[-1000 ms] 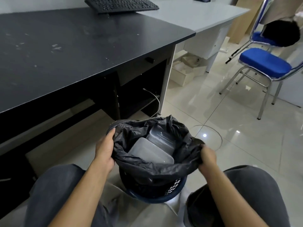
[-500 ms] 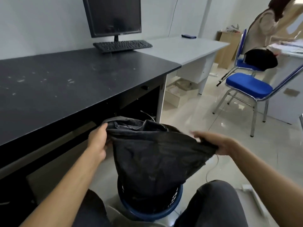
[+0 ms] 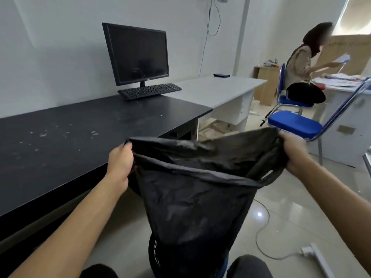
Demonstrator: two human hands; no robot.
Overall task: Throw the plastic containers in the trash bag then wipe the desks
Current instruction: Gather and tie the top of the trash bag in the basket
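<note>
A black trash bag (image 3: 196, 201) hangs stretched between my hands, lifted high out of the dark basket (image 3: 155, 255) at the bottom. My left hand (image 3: 120, 163) grips the bag's left rim beside the black desk (image 3: 80, 133). My right hand (image 3: 295, 153) grips the right rim and handle loop. The plastic containers are hidden inside the bag. The black desk top carries pale crumbs and smears. A grey desk (image 3: 216, 89) adjoins it further right.
A monitor (image 3: 138, 54) and keyboard (image 3: 149, 90) stand at the far end of the black desk. A blue chair (image 3: 297, 126) stands right of the bag. A person (image 3: 301, 65) sits at another desk. A power strip (image 3: 315, 255) and cable lie on the floor.
Both hands have pulled the bag's rim up out of the basket and stretched it wider. The containers, visible a second ago, are now hidden. My view has tilted up.
</note>
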